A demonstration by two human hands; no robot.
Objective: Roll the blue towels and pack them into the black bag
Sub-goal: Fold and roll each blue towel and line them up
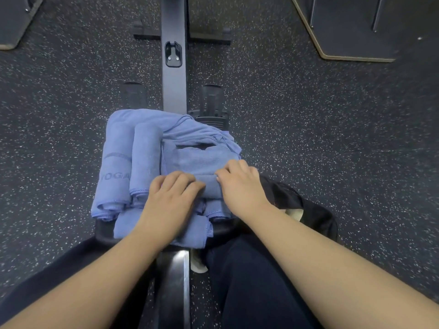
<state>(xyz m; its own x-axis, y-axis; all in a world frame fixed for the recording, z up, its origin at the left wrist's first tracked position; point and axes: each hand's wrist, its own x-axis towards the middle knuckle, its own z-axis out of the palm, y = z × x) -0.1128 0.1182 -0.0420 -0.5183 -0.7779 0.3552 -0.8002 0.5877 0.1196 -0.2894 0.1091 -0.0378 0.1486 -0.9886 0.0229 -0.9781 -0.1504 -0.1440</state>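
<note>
Several blue towels lie piled on a black seat (pixel 104 230) in front of me. Two rolled towels (pixel 145 157) lie side by side on the left, one printed with "YOGA" (pixel 114 176). A flat blue towel (pixel 202 157) is spread on the right, its near edge turned into a short roll. My left hand (pixel 169 198) and my right hand (pixel 240 184) both grip that rolled near edge with curled fingers. The black bag (pixel 316 214) lies open just right of my right wrist, partly hidden by my arm.
A black metal rail (pixel 174 91) runs forward from the seat across a dark speckled floor. Two footrests (pixel 211 100) flank it. Dark equipment bases (pixel 351 32) stand at the far right and far left. My legs in dark trousers fill the bottom.
</note>
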